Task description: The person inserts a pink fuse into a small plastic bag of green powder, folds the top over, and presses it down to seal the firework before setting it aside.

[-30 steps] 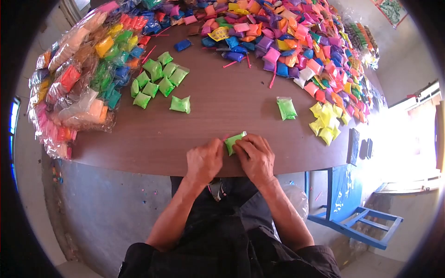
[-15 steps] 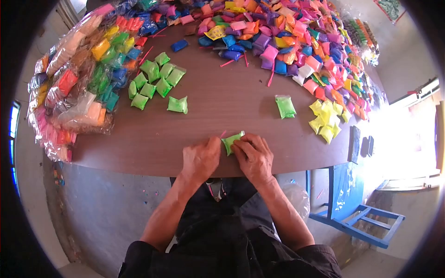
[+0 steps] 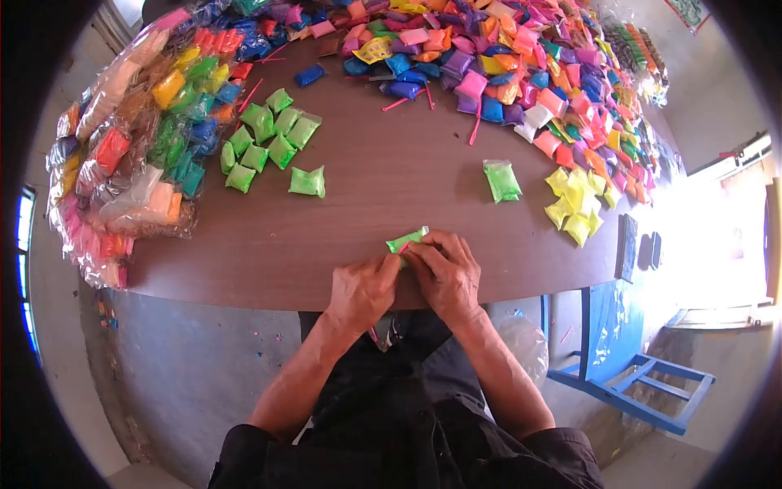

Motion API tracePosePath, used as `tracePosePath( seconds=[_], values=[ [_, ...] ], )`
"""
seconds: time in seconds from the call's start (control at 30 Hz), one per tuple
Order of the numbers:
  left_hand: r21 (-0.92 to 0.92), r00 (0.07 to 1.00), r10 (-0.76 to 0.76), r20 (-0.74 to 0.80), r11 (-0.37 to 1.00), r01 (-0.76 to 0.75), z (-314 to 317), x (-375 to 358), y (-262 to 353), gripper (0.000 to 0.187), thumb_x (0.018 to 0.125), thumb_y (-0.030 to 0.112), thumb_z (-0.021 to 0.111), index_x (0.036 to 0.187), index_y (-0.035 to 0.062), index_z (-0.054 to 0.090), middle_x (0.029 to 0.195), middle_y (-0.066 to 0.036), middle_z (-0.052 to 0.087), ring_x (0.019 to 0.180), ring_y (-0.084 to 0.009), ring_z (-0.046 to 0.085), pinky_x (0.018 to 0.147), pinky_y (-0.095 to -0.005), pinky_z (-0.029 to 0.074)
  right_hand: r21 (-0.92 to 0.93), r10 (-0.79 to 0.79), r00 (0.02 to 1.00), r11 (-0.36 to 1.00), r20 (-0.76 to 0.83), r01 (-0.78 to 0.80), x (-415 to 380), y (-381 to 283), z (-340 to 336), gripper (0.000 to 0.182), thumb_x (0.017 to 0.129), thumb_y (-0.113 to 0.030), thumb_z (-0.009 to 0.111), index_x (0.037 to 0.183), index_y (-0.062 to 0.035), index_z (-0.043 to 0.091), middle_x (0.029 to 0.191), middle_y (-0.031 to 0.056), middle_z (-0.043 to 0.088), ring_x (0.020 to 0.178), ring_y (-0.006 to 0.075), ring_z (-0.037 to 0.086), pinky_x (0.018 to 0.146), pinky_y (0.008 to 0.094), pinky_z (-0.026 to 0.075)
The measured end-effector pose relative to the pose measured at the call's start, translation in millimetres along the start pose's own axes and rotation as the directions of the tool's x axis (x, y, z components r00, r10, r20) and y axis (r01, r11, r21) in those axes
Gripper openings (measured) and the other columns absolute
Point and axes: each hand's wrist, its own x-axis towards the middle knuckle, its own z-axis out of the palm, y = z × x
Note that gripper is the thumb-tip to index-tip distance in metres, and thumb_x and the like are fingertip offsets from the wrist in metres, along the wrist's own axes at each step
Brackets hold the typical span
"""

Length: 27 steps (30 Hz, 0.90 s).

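Observation:
Near the table's front edge, my right hand (image 3: 446,275) is closed on a small clear packet of light green clay-like stuff (image 3: 407,240). My left hand (image 3: 365,292) is closed beside it, knuckles up, at the packet's lower left. A thin pink plastic stick (image 3: 405,247) lies against the front of the packet between both hands; its lower end is hidden by my left fingers. The lower part of the packet is covered by my fingers. One green packet (image 3: 307,182) lies alone to the left, and another green packet (image 3: 501,181) to the right.
Several green packets (image 3: 282,151) lie grouped at left, beside bagged coloured packets (image 3: 110,155). A large mixed heap (image 3: 489,61) spreads across the back and right. Yellow packets (image 3: 576,200) sit right, near a dark block (image 3: 626,247). A blue stool (image 3: 619,359) stands beyond the table (image 3: 244,269).
My left hand has moved right and slightly down, towards the packet. The pink stick has come across the packet's front, and the packet now looks tipped or folded.

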Motion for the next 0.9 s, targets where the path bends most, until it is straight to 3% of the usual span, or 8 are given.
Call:
tracePosePath(
  seconds=[0.13,0.63,0.73,0.9],
  values=[
    [0.021,0.998,-0.025,0.06,0.999,0.024,0,6,-12,0.014,0.089,0.007,0.077,0.096,0.0102,0.065,0.083,-0.007,0.07,0.074,-0.0322,0.074,0.064,-0.0461,0.059,-0.007,0.009,1.0,1.0,0.016,-0.009,-2,0,2,0.02,0.088,-0.012,0.09,0.106,-0.0128,0.082,0.115,0.0044,0.071,0.096,0.0296,0.071,0.081,0.0423,0.06],
    [-0.019,0.999,0.027,-0.024,0.999,-0.028,-2,4,-5,0.014,0.09,0.008,0.077,0.094,0.011,0.064,0.079,-0.008,0.069,0.072,-0.0326,0.074,0.06,-0.0475,0.057,0.016,0.011,1.0,1.0,0.01,-0.011,-1,-1,1,0.02,0.087,-0.011,0.09,0.105,-0.0117,0.082,0.113,0.0042,0.07,0.094,0.0295,0.07,0.078,0.0419,0.059],
    [0.022,0.997,-0.041,0.068,0.999,0.04,1,3,-15,0.015,0.089,0.008,0.078,0.094,0.0108,0.064,0.08,-0.007,0.069,0.072,-0.0316,0.074,0.06,-0.0465,0.058,0.011,0.023,1.0,1.0,0.017,-0.023,-3,-1,1,0.02,0.088,-0.012,0.09,0.105,-0.0122,0.081,0.114,0.0042,0.07,0.095,0.0293,0.07,0.079,0.0417,0.059],
    [-0.029,0.999,0.004,0.036,1.0,-0.003,-13,1,-2,0.015,0.09,0.007,0.077,0.094,0.0101,0.063,0.08,-0.006,0.069,0.073,-0.0304,0.074,0.059,-0.0457,0.057,0.017,0.024,0.999,1.0,0.026,-0.024,-3,0,1,0.02,0.088,-0.013,0.09,0.106,-0.0129,0.081,0.114,0.0043,0.07,0.097,0.0293,0.071,0.08,0.0418,0.059]
  ],
)
